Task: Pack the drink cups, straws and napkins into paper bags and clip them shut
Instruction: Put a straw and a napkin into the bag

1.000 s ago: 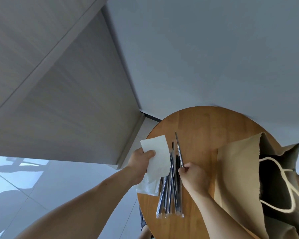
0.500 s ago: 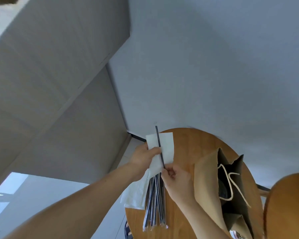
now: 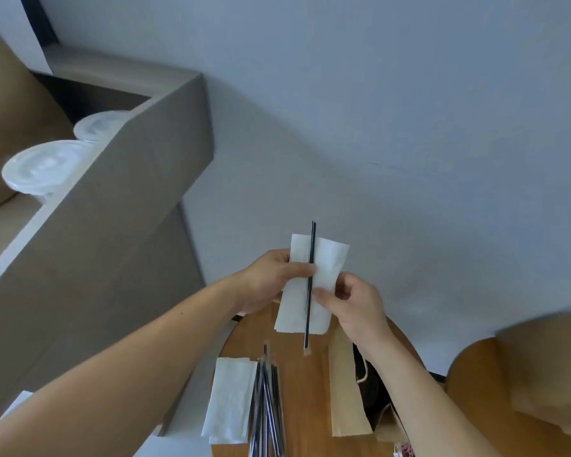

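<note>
Black straw lies along white napkin, mid-frame above the table | left hand pinches both, thumb across the straw; right hand pinches the napkin's edge | I'd squeeze the pair together and lower it end-first | paper bag, lower right, open, contents shadowed | lidded cups shelved upper left.

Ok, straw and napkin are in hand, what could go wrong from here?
The straw is only pinched against the loose napkin by the left hand; it could slip out in transit. The paper bag has a narrow mouth, so the straw might snag. The napkin stack overhangs the table edge and could be knocked off.
</note>
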Demonstrator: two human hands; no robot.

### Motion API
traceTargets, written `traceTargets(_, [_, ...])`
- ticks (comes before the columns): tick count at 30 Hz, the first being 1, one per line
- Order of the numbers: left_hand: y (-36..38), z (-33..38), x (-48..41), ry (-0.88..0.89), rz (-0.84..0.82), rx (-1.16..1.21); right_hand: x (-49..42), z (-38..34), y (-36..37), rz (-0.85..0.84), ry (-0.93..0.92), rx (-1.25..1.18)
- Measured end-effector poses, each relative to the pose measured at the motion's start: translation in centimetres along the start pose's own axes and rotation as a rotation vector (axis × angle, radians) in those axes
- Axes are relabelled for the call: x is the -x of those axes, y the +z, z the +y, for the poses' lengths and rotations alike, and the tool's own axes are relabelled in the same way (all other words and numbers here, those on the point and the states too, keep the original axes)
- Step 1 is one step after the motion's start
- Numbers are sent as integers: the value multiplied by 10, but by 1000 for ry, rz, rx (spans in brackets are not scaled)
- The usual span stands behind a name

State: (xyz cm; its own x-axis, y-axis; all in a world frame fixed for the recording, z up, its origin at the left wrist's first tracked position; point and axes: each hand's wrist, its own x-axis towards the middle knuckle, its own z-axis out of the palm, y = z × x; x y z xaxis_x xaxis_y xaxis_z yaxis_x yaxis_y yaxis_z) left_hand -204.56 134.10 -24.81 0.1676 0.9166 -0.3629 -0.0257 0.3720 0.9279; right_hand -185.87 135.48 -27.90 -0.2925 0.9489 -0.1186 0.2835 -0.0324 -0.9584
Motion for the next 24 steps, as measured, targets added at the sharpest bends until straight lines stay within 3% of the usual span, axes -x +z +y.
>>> traceTargets(12, [78, 16, -27, 1, -120, -28, 12, -5, -81, 31, 67, 49])
traceTargets(15, [83, 10, -44, -24, -51, -44, 5, 0, -104, 81, 107, 38])
traceTargets(19, [80, -32, -53, -134, 111, -362, -18, 9, -130, 252, 121, 32])
traceTargets(24, [94, -108, -38, -456, -179, -719, -52, 23, -118, 376, 91, 42])
